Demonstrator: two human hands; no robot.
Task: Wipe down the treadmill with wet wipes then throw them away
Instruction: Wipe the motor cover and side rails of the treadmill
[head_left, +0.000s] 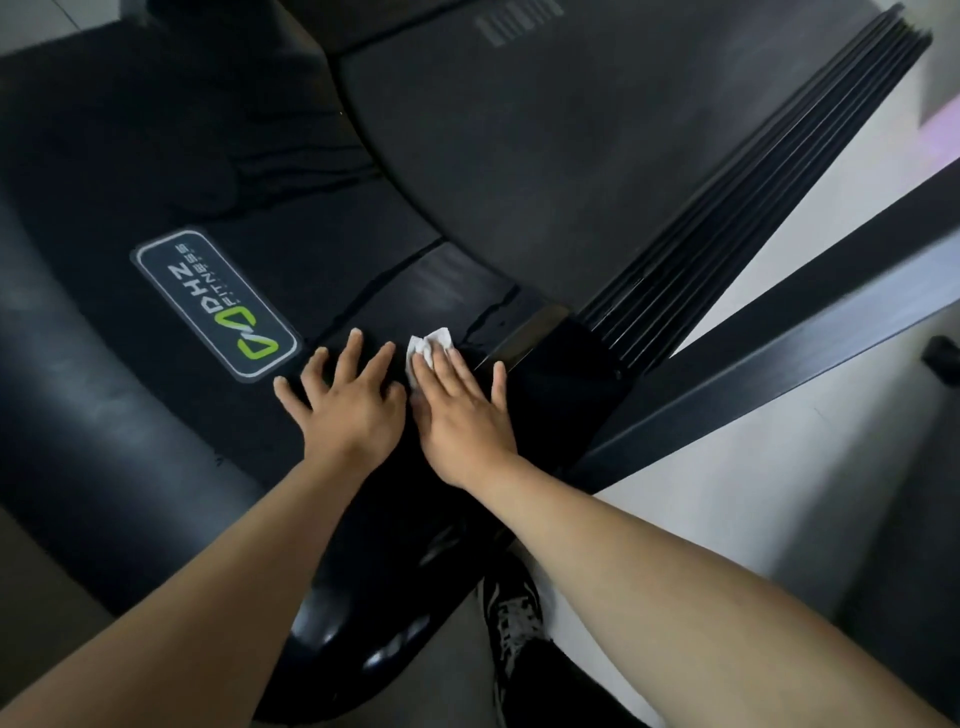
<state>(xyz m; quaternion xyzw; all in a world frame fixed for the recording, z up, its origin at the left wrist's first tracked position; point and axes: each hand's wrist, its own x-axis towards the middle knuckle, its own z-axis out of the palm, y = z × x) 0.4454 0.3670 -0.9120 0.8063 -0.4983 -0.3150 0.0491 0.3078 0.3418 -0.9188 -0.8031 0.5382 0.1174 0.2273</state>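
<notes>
The black treadmill fills the view, seen from above at its front motor cover, which carries a grey and green logo badge. My right hand lies flat with straight fingers on a white wet wipe, pressing it onto the glossy black cover near the base of the upright. Part of the wipe sticks out beyond my fingertips. My left hand rests flat on the cover just left of it, fingers spread, holding nothing.
A ribbed black side rail runs up to the right beside the running belt. A black frame bar crosses the pale floor at the right. My black shoe stands on the floor below the cover.
</notes>
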